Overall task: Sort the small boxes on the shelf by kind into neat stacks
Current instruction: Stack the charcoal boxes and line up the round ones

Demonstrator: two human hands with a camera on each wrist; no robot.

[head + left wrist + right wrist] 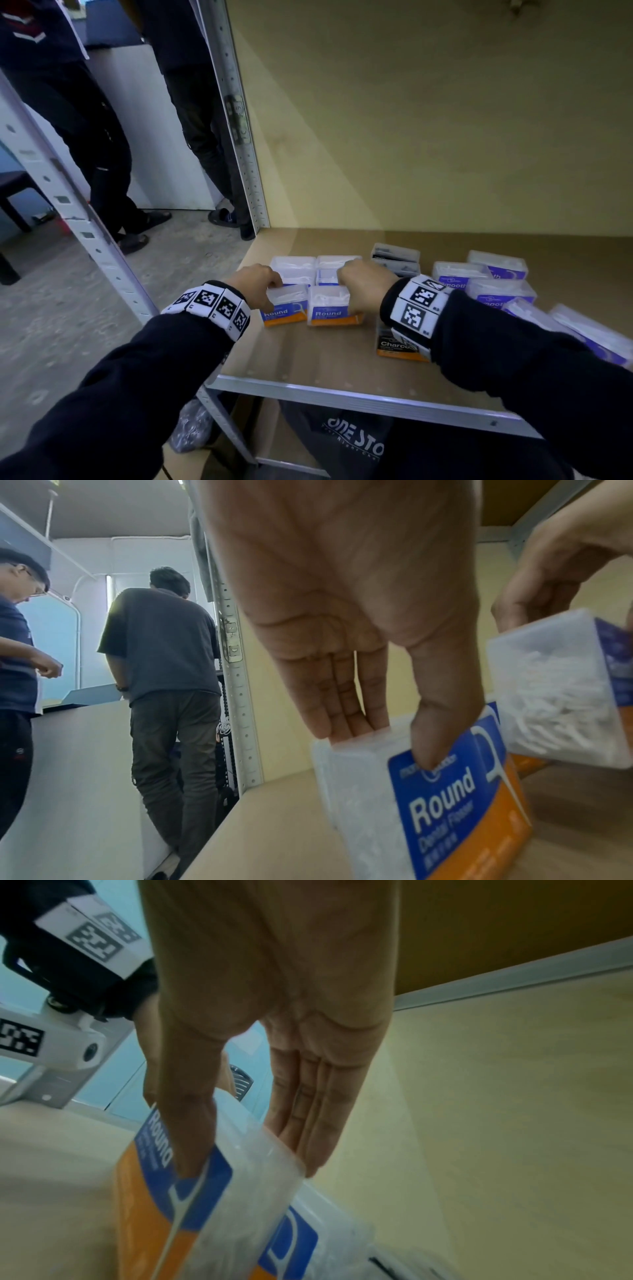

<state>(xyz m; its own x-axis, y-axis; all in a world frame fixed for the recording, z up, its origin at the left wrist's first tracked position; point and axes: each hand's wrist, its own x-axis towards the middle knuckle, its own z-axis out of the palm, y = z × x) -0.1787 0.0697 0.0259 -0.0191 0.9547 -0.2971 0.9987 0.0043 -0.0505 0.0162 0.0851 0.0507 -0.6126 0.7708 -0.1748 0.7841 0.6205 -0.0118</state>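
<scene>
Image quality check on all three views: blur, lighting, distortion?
Head: wide-angle bend in the shelf post, a diagonal shadow edge on the back wall, box labels legible. Left wrist: sharp on the Round box, backlit window behind. Right wrist: dim, motion-blurred, the Round box label soft.

Right hand [274, 1015], palm to camera, pinches a clear box [219, 1191] with a blue-and-orange label reading "Round": thumb [192, 1123] on the labelled face, fingers [308, 1123] straight down behind the far side. Box tilted, white contents inside (blurred). Second clear box [308, 1240] with a blue label just beneath it, touching. Pale shelf board [496, 1123] underneath. Left wrist [95, 939] at upper left, in a dark sleeve with black-and-white marker tags.
</scene>
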